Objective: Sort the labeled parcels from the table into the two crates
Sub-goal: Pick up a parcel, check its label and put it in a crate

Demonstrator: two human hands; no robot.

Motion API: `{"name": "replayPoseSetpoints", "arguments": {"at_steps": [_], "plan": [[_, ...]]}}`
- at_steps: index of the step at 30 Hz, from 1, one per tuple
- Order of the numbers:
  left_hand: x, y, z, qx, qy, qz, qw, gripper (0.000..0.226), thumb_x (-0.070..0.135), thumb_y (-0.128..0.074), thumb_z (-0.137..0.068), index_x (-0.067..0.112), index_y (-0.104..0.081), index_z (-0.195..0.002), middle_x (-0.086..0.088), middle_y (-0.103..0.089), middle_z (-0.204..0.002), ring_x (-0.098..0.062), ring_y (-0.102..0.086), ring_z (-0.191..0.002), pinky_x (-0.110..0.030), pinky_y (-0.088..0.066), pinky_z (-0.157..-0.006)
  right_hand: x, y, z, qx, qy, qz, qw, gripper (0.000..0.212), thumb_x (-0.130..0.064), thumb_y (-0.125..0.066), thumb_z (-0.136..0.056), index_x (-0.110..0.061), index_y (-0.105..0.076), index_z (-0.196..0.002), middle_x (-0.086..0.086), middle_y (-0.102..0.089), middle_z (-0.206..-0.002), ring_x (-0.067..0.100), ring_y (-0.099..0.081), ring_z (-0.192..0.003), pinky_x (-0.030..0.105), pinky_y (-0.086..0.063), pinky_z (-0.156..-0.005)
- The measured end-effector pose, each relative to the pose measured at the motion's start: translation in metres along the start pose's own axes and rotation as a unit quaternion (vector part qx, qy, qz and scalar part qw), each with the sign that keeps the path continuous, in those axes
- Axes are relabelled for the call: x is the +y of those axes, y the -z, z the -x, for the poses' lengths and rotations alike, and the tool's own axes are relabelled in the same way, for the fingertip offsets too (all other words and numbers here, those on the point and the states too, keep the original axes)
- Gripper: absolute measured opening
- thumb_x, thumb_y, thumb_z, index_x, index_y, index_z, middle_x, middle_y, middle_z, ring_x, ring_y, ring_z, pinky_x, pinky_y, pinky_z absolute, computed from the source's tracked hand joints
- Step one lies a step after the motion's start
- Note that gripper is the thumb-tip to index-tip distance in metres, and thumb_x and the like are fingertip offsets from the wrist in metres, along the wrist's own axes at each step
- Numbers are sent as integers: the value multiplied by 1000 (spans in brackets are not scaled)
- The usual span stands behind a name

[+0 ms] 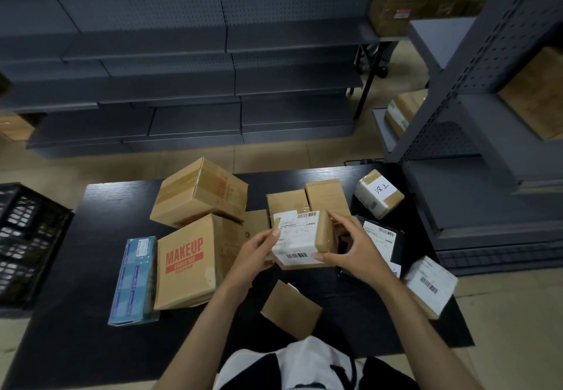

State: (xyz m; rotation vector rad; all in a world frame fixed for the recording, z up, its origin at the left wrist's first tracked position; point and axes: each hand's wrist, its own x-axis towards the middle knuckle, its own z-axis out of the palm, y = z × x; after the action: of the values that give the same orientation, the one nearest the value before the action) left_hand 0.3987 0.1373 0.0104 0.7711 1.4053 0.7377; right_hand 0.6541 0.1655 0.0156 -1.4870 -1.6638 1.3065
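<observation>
Grey shelving [182, 70] is filling the upper half of the frame. Below it, the black worktop [76, 313] is spreading across the lower half, and a black crate [27, 243] is standing off its left edge. Left of centre, a taped box [198, 191] is leaning on a MAKEUP box [185, 264], with a blue box [134, 280] lying just beside that one, further left. At the right edge, a white-labelled parcel [431, 286] is overhanging the worktop.

Both forearms are reaching up from the bottom of the frame, converging on the centre. There, the parcel [304, 239] is being held label up, raised over the worktop in front of two plain boxes.

The left hand [256, 255] is gripping its left side, thumb pressing on the label and fingers curling beneath. The right hand [356, 249] is arching over its right end, thumb pinching the near edge and fingers [341, 217] hooking the far corner.
</observation>
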Motion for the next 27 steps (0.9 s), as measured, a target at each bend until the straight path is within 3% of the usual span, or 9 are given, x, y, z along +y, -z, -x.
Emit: {"name": "replayPoseSetpoints", "arguments": {"at_steps": [7,12,15,18,22,24,27], "plan": [[5,-1,2,15,-26,21,999,45,49,-66,-99,33,-60,-141,13,-75,-122,-10,-72,-113,-46,-57,-103,5,1,-1,-23,22,70,997,114,-55,-94,-64,-39,-31,-158,-27,-37,-147,2,-41,-138,40,-40,-118],[12,6,6,-9,-87,1,996,42,52,-69,-95,50,-63,-136,21,-64,-139,-9,-59,-131,-43,-52,-107,14,6,1,-6,12,53,999,100,-32,-94,-67,-43,-36,-148,-22,-49,-146,1,-44,-138,39,-40,-117],[13,6,7,-29,-97,-4,995,44,43,-73,-95,51,-63,-137,11,-62,-145,-15,-62,-131,-45,-57,-104,19,7,4,-12,1,46,999,100,-20,-93,-70,-47,-34,-145,-25,-52,-143,-4,-44,-137,34,-39,-116],[11,4,7,-15,-119,-24,993,57,47,-84,-86,52,-61,-138,7,-59,-148,-19,-64,-130,-49,-55,-106,24,6,4,-20,-10,42,999,103,-15,-94,-70,-43,-32,-147,-25,-51,-144,-5,-41,-140,36,-37,-119],[11,-1,8,17,-132,-42,990,75,54,-91,-73,55,-55,-140,17,-55,-148,-13,-58,-130,-46,-53,-106,25,5,4,-30,-16,42,999,105,-15,-93,-70,-44,-30,-148,-22,-50,-147,-4,-41,-141,43,-39,-119],[10,-1,9,16,-130,-46,990,84,53,-92,-71,54,-51,-143,19,-53,-149,-11,-55,-131,-41,-51,-106,24,5,4,-40,-17,34,998,107,-19,-95,-70,-47,-28,-149,-23,-49,-147,-2,-44,-139,44,-43,-115],[9,2,10,-7,-129,-68,989,95,31,-95,-75,56,-41,-149,21,-48,-151,-3,-49,-134,-24,-50,-97,21,6,7,-54,-25,5,998,111,-26,-97,-68,-55,-27,-149,-24,-47,-149,1,-50,-135,40,-48,-109]]}}
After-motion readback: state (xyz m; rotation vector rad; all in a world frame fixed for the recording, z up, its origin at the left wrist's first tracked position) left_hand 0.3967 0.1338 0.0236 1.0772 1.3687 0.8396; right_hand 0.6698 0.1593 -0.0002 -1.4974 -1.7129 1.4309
